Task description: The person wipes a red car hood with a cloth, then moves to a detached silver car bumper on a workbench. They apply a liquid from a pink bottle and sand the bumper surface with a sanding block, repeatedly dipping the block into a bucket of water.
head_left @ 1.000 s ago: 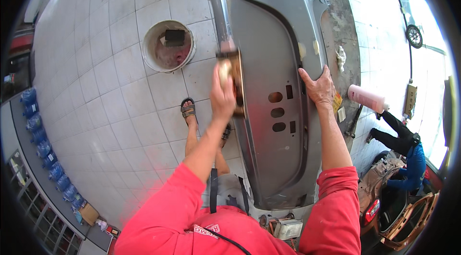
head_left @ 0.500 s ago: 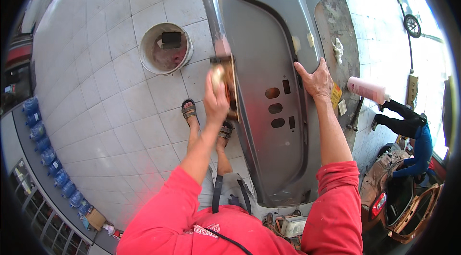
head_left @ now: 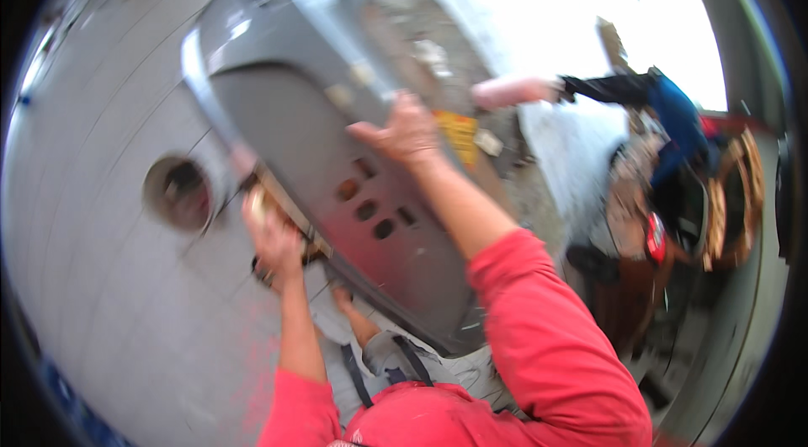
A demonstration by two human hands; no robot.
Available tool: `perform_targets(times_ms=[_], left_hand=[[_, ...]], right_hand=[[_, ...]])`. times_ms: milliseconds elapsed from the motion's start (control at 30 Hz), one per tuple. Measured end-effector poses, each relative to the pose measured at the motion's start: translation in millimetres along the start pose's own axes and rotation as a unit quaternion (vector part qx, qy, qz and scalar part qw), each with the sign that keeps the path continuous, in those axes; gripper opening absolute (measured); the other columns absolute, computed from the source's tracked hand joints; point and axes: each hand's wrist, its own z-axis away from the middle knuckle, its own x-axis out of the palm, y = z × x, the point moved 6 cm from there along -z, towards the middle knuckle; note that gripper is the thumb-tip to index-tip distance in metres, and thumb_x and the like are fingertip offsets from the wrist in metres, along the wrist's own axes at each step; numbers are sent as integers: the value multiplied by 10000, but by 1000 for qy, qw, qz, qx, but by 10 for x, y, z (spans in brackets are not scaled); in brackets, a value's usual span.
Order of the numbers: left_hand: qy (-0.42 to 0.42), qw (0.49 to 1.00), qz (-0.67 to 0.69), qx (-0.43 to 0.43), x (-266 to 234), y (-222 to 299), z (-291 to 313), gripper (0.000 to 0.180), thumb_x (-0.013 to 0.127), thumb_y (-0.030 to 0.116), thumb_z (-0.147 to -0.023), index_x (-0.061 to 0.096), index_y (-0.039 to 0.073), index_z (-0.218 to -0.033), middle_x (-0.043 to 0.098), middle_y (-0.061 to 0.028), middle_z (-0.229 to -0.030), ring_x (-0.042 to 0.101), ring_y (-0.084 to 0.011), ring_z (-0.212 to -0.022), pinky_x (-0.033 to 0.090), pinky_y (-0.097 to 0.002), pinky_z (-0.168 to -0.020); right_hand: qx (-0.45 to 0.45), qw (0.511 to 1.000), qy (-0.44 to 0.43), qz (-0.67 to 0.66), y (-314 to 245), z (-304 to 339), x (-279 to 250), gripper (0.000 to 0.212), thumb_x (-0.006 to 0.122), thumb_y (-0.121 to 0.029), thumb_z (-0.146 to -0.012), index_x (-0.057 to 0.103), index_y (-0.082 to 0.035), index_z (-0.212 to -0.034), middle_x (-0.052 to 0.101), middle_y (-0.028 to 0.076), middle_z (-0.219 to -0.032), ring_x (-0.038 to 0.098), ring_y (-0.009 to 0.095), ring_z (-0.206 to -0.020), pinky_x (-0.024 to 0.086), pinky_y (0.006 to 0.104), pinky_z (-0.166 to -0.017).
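In front of the person [head_left: 412, 413], between two hands, lies one grey vehicle panel [head_left: 307, 148], shiny along its far edges, with two pale patches [head_left: 339, 94], three rounded holes [head_left: 366, 210] and two slots [head_left: 364, 167]. The left hand [head_left: 273, 236] curls around one long brown block [head_left: 288, 204] at its left edge; the right hand [head_left: 404, 134] spreads over its right side, fingers apart, holding nothing. Compared with half a second ago, the view has turned, and the panel slants toward upper left.

The bucket [head_left: 155, 192] is blurred, and the left grip [head_left: 276, 241] partly hides the brown tool [head_left: 284, 204].
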Motion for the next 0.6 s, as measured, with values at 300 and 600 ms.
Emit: perform_targets(times_ms=[300,600], left_hand=[[64,989,61,-117,-363,-226,-1951,458,499,206,-1130,504,123,-1581,505,26,-796,439,-70,-552,407,-226,-488],[11,996,-79,37,-195,-355,74,495,489,258,-1140,461,104,-1609,661,-118,-1390,459,-85,-529,413,-245,-423]], right_hand=[[79,985,-153,-31,14,33,-38,1381,754,-867,-703,342,83,-1616,440,344,-1597,493,509,-1436,479,576,-1116],[108,983,-143,-29,88,153,-51,1280,787,-802,-719,412,112,-1534,457,359,-1566,511,519,-1414,485,573,-1117]])
